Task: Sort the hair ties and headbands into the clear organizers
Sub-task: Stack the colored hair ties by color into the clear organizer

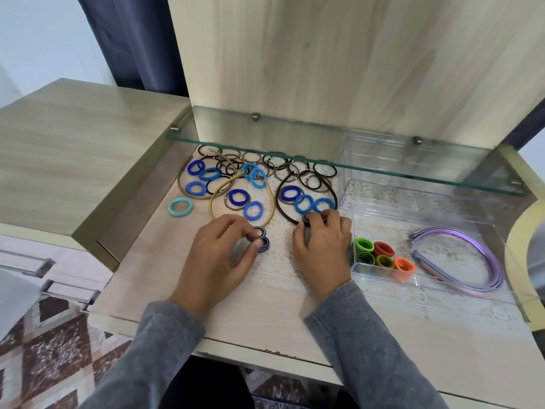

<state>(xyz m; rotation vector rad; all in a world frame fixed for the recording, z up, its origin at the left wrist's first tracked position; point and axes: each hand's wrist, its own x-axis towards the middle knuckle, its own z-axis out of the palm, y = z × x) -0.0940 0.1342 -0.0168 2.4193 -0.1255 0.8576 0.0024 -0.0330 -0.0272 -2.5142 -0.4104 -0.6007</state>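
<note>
My left hand (221,255) pinches a small stack of dark navy hair ties (257,235) over the lace mat. My right hand (323,246) pinches another navy hair tie (307,216) at the lower rim of a dark brown headband (283,211). Several blue hair ties (303,203) and thin dark elastic ties (324,169) lie spread behind my hands, along with a gold headband (272,208). At the right, a small clear organizer (361,268) holds green, red and orange hair ties (382,248). Purple headbands (472,261) lie in a larger clear tray (501,231).
A glass shelf (324,153) hangs over the back of the pile. A teal hair tie (180,207) lies alone at the left. A taupe headband (184,184) lies at the back left. The wooden side panel (132,202) borders the left, and a pale yellow round rim (519,231) stands at the far right.
</note>
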